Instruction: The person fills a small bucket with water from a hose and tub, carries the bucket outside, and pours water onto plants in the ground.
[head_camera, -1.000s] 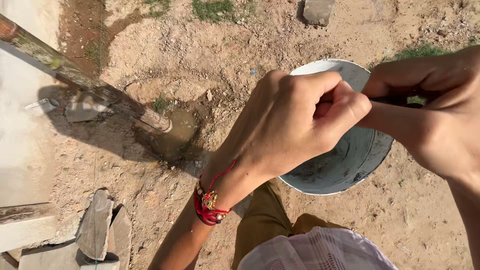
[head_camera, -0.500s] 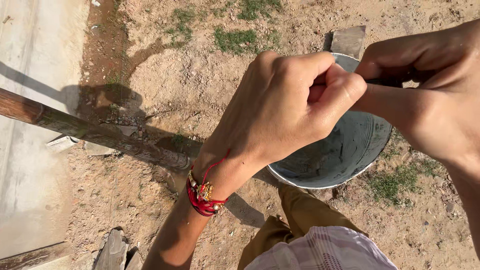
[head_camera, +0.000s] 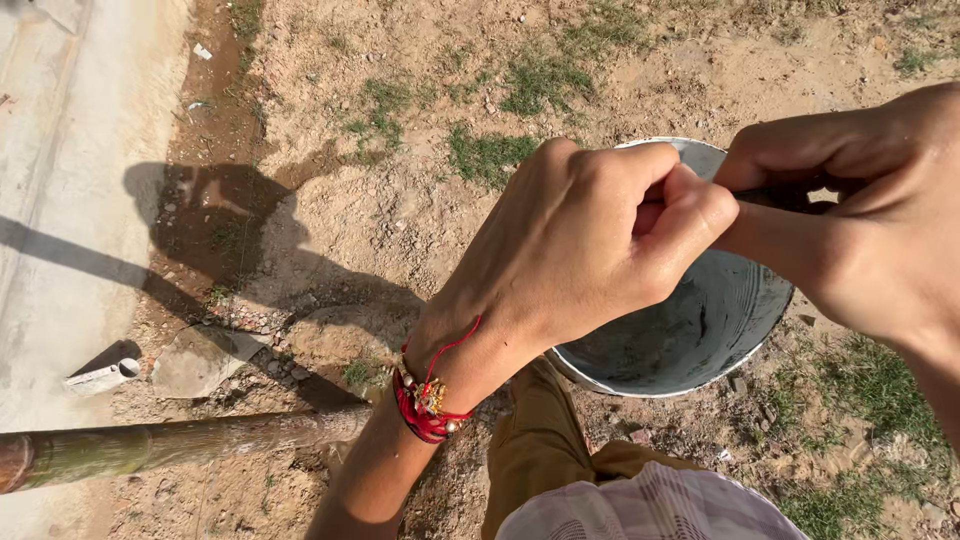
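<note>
Far left, the pale concrete slab (head_camera: 60, 200) runs down the edge, and a short white pipe stub (head_camera: 100, 377) lies beside it on the dirt. Big shift down here: the long weathered bamboo pole (head_camera: 170, 447) now lies almost level along the bottom left, where a second ago it slanted down from the top left corner to a muddy puddle. The puddle has gone from sight, and more grass tufts (head_camera: 490, 150) show up top, so the view has swung while the pan stays under the hands. By my read the work in the hands carries on as it was.

Moving right, a wrist with red thread bracelets and gold beads (head_camera: 425, 400) leads up to the left hand (head_camera: 590, 250). It's curled tight, fingers folded into the palm, thumb pressed on the forefinger as if pinching something small; what that is, I cannot tell.

Beneath it sits the round grey metal pan, smeared inside with pale cement (head_camera: 700, 330), on the sandy ground, just ahead of the person's olive-brown trouser knees (head_camera: 530, 450).

Far right, the right hand (head_camera: 860, 230) is closed too, fingers pressed around a thin dark item (head_camera: 775, 198) that runs toward the left thumb. The two hands touch above the pan's rim, same grip as half a second back.
</note>
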